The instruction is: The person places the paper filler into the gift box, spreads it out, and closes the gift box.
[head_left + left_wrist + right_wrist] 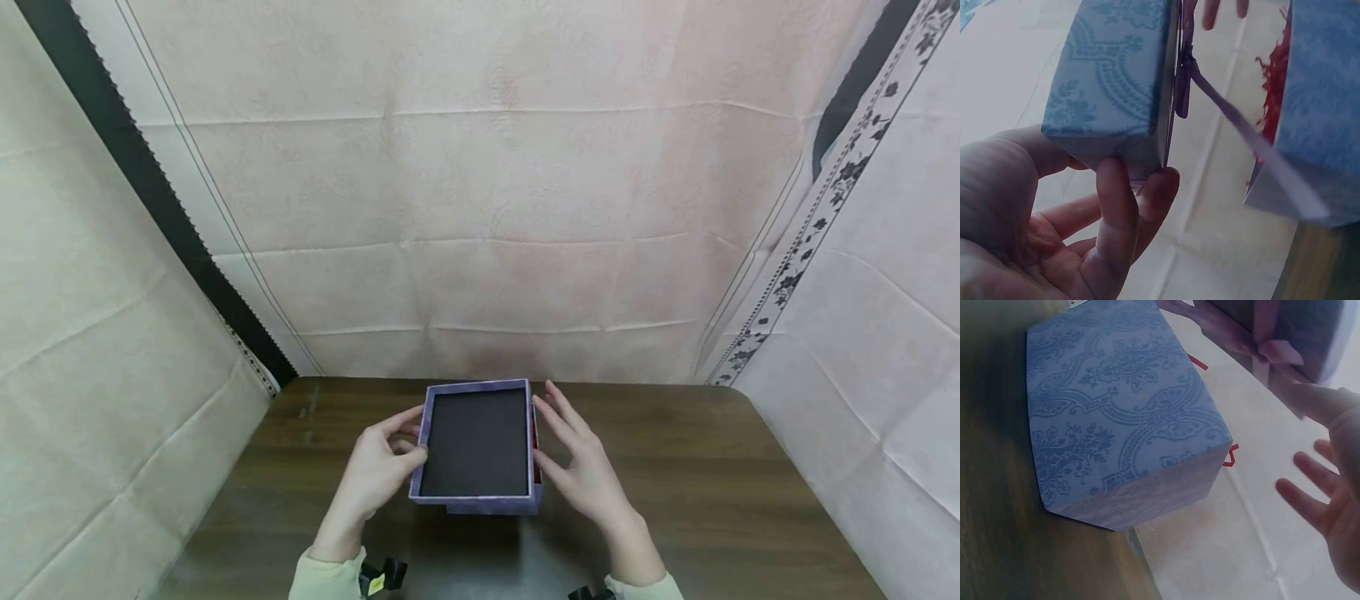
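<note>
My left hand (375,467) grips the left edge of a patterned box lid (1110,69), thumb on the near side and fingers behind. In the head view the lid's dark inner face (480,446) is turned toward me, framed by a purple-blue rim. A pinkish-purple ribbon (1241,125) with a bow (1279,353) is on its outer side. Below stands the matching blue box (1122,412) on the table, red shredded paper (1275,94) showing at its opening. Beside the lid's right edge is my right hand (581,462), fingers extended and spread, thumb right at the lid.
The dark wooden table (660,467) extends on both sides of the box. Pale creased cloth (480,183) hangs behind the table, and more cloth covers both sides. Dark straps with small devices (382,577) are on the wrists.
</note>
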Demonstrator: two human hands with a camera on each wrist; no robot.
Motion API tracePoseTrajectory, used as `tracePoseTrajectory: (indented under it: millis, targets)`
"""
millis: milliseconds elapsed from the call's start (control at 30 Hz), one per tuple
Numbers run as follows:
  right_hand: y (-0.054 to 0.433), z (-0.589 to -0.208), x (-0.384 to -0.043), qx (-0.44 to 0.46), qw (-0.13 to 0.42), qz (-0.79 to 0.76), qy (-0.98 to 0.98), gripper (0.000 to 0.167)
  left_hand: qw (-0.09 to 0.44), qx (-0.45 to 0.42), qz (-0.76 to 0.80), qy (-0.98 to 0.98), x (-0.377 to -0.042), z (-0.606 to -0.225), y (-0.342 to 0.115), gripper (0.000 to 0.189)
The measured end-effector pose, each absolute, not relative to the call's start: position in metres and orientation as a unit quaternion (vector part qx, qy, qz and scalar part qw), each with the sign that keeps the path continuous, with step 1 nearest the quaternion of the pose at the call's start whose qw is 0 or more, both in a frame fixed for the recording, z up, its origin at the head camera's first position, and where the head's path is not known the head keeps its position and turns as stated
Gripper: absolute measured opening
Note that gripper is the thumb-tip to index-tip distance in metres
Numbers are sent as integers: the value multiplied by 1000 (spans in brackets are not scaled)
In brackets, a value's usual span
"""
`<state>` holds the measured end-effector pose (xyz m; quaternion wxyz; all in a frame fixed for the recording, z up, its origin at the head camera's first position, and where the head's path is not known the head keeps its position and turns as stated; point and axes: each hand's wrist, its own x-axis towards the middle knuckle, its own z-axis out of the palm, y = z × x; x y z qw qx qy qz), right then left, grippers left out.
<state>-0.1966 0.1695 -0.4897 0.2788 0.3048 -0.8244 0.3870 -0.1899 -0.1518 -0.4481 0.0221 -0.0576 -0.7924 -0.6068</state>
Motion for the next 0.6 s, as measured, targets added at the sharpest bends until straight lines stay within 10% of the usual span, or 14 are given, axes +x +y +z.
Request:
tracePoseTrajectory:
  millis: [600]
  targets:
    - [172, -487, -196, 299, 334, 387, -806, 80, -3, -94, -621, -778, -191, -454, -142, 49]
